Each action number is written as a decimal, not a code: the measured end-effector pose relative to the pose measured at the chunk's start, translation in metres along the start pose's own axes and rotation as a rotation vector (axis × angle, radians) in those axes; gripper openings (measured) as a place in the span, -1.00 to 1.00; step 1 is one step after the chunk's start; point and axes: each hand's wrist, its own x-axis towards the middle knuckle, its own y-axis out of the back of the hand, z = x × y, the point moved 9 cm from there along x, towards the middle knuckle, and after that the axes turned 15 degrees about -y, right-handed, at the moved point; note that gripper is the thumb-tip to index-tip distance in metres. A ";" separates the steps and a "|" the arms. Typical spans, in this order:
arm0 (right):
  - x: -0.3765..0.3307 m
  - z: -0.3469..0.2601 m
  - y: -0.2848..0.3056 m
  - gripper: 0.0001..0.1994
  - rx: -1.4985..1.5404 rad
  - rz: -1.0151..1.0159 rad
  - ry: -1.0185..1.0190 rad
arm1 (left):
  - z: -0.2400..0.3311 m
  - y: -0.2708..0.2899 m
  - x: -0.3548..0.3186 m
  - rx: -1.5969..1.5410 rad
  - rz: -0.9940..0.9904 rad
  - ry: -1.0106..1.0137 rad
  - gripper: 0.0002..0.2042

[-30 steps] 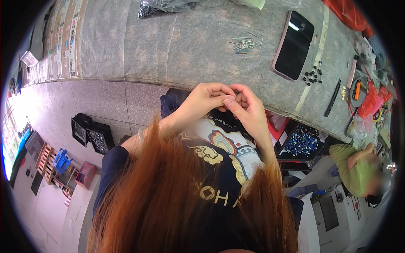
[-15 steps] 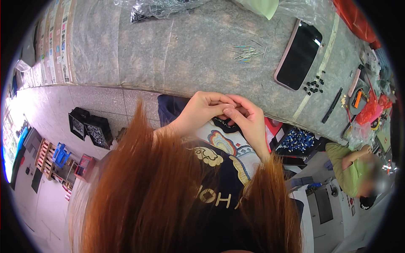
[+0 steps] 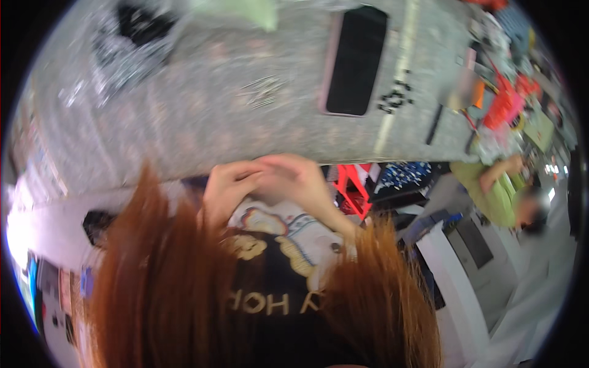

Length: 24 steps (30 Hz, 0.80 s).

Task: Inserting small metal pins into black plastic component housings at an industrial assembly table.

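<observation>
- We take the grey felt-covered table (image 3: 202,116) as our landmark; its near edge runs across the middle of the view.
- Our left hand (image 3: 227,190) sits just below that near edge, fingers curled inward toward the right hand.
- Our right hand (image 3: 300,181) lies beside it, also just under the table edge, and the fingertips of both hands meet.
- The fingers of both hands are pressed together at one spot, as if pinching something small; the picture is blurred there, and we cannot tell what sits between them, or whether anything does.
- Both hands hover over the front of our dark printed shirt (image 3: 276,270), off the table surface itself.
- On the table, well up and to the right of our hands, a dark phone in a pink case (image 3: 354,61) lies flat, screen up.
- Just right of the phone, a cluster of small black beads (image 3: 396,98) rests on a pale strip (image 3: 399,73) that runs across the table.
- Near the table's middle, left of the phone, a bunch of thin metal pins (image 3: 264,92) lies loose.
- At the table's far left, a clear plastic bag with dark contents (image 3: 135,43) is blurred.
- Beyond the table's right end, another person in a green top (image 3: 491,187) is seated.
- Long reddish hair (image 3: 165,288) fills the lower view, below our hands.
</observation>
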 end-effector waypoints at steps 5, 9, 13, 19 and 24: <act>0.007 0.003 -0.012 -0.77 0.057 -0.092 -0.002 | -0.008 0.017 -0.006 0.052 0.060 0.157 -0.81; 0.003 -0.009 -0.008 -0.75 -0.008 -0.051 0.094 | -0.025 0.020 -0.004 0.033 -0.024 0.111 -0.82; -0.002 -0.011 -0.003 -0.74 -0.068 0.025 0.181 | -0.026 0.011 0.000 -0.023 -0.067 0.109 -0.81; -0.001 -0.011 -0.007 -0.76 0.047 -0.084 0.108 | -0.020 0.012 -0.004 -0.082 0.021 0.126 -0.81; -0.002 -0.014 -0.006 -0.76 0.003 -0.057 0.158 | -0.017 0.010 -0.007 -0.151 0.083 0.120 -0.80</act>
